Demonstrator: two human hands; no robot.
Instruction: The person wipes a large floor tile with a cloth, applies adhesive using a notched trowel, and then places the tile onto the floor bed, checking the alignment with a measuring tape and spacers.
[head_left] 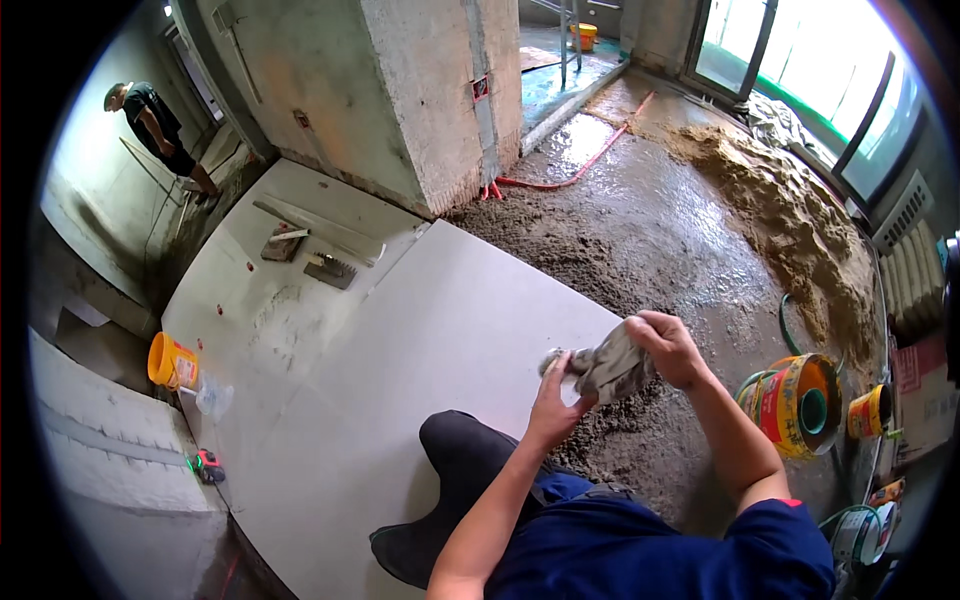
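Both my hands grip a bunched, dirt-stained grey-white cloth (pixel 614 362) above the edge of a large pale floor tile (pixel 460 320). My left hand (pixel 556 408) pinches its left end between thumb and fingers. My right hand (pixel 668 348) is closed on the upper right end. Whether the cloth is a rag or a work glove, I cannot tell. Beneath it, rough wet mortar (pixel 610 425) borders the tile. My bent leg in a dark boot (pixel 440 470) rests on the tile.
A notched trowel (pixel 330 270) and a wood-handled float (pixel 284 242) lie on the far tiles. At left stand a yellow bucket (pixel 172 362) and a laser level (pixel 207 466). A large bucket (pixel 795 405) and sand heap (pixel 790 220) are right. Another person (pixel 155 125) stands far left.
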